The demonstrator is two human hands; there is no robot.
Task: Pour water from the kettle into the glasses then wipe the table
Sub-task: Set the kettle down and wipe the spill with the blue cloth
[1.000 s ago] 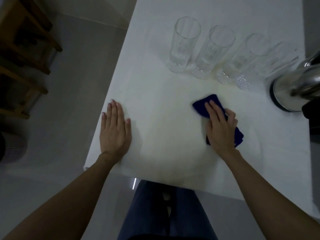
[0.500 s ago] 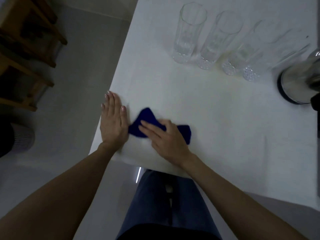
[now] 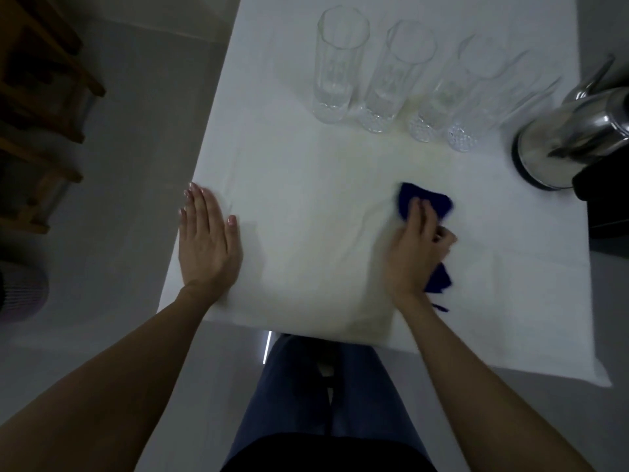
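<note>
A dark blue cloth (image 3: pixel 429 202) lies on the white table (image 3: pixel 306 185), pressed down under my right hand (image 3: pixel 417 247), whose fingers curl onto it. My left hand (image 3: pixel 207 240) rests flat and open on the table near its left edge. Several tall clear glasses (image 3: pixel 340 63) stand in a row at the far side, with a little water in their bases. The shiny steel kettle (image 3: pixel 575 137) stands at the right, just beyond the last glass.
A black object (image 3: pixel 606 206) sits at the table's right edge beside the kettle. Wooden furniture (image 3: pixel 37 97) stands on the floor to the left. My legs are under the table's near edge.
My right hand has swept the blue cloth from beside my left hand back to the right side of the table. My left hand has stayed flat in place.
</note>
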